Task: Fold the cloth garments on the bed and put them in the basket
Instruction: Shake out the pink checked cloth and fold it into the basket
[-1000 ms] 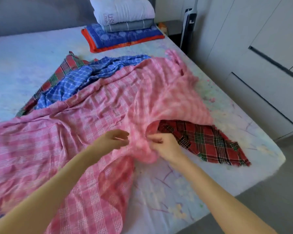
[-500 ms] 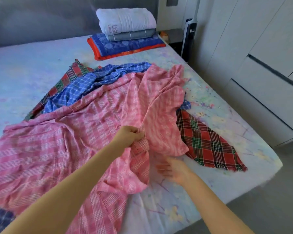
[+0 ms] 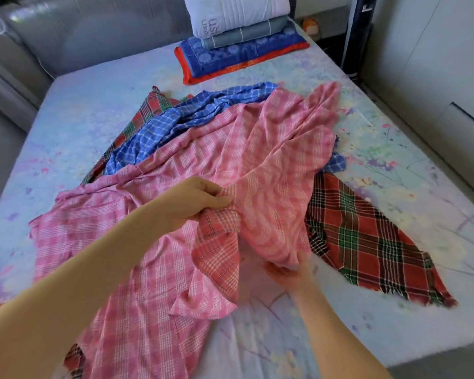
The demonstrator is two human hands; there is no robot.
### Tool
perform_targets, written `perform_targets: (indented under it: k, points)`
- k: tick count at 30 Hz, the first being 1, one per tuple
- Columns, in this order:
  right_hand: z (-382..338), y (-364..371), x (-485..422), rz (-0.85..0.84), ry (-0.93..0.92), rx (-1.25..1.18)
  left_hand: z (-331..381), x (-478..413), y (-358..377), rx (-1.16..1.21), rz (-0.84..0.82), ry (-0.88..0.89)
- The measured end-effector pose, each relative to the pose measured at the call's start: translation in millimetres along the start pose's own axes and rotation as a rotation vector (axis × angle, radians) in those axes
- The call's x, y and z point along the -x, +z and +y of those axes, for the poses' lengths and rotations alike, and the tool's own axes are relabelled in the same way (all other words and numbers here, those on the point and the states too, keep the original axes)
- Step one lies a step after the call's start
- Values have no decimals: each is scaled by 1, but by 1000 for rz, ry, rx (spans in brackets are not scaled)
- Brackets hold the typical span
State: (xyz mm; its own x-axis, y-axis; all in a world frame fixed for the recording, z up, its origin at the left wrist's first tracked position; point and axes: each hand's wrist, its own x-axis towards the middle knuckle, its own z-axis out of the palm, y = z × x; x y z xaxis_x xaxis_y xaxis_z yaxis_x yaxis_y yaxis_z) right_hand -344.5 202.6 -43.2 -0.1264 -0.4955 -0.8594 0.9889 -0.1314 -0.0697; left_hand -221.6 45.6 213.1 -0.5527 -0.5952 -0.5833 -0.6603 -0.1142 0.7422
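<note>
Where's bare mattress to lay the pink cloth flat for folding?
Free: the bed's left side beside the headboard, and the near edge below the right hand. Crowded: the middle, under pink cloth, blue checked cloth and red tartan cloth.

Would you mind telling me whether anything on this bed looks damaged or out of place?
The red and green plaid cloth has a ragged, frayed edge at its near right corner. Otherwise the pink plaid cloth and blue checked cloth just lie heaped, unfolded, over it. No basket is in view.
</note>
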Motion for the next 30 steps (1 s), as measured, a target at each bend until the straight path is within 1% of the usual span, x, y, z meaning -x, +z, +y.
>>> perform_targets:
  k: [2,3,6,8,9,11,12,13,14,15,16,17,18,19,20,21,22,23,24,26,27,28,29,30]
  points:
    - [-3,8,-4,-73,-51,32,-4,0,-5,-8,-4,-25]
    - [-8,13,-8,-96,-26,50,-8,0,-9,-7,-2,-43]
    - [-23,19,-11,-81,-4,39,-24,4,-24,22,31,-99]
    - [-41,24,-10,71,-120,78,-40,4,-35,-10,93,-142]
    - [-55,25,-14,197,-230,95,-49,2,-39,-62,137,-162]
    - [-88,40,-8,437,-513,236,-71,-2,-43,-211,226,-207]
    - [-103,51,-1,498,-700,361,-79,-4,-41,-283,263,-213]
    - [-110,67,10,450,-907,537,-84,-6,-37,-325,294,-198]
    - [-108,89,30,336,-1078,749,-86,-8,-32,-326,325,-162]
    - [-99,106,48,196,-1225,1001,-84,-8,-26,-242,350,-125]
    - [-82,120,69,53,-1342,1272,-78,-4,-18,-72,355,-97]
    - [-62,129,89,-106,-1428,1511,-69,1,-10,135,324,-83]
    - [-41,132,106,-269,-1503,1676,-60,6,-3,319,271,-87]
    - [-26,128,116,-415,-1573,1799,-51,9,4,449,210,-99]
    - [-12,122,124,-538,-1621,1881,-44,12,9,522,161,-120]
    - [0,116,132,-674,-1639,1958,-40,17,11,558,140,-143]
    - [11,109,135,-768,-1645,2038,-39,22,12,549,146,-164]
    - [17,104,137,-825,-1643,2102,-40,22,14,486,168,-184]
    - [25,100,140,-892,-1594,2136,-45,25,14,396,201,-198]
    - [32,94,144,-964,-1500,2102,-54,32,13,300,228,-183]
    - [32,94,149,-956,-1397,2044,-58,36,11,302,228,-165]
    - [30,96,158,-918,-1218,1947,-60,42,10,318,225,-141]
    - [28,101,166,-862,-1039,1798,-60,47,8,328,226,-120]
    - [25,106,170,-788,-902,1629,-58,52,6,327,229,-102]
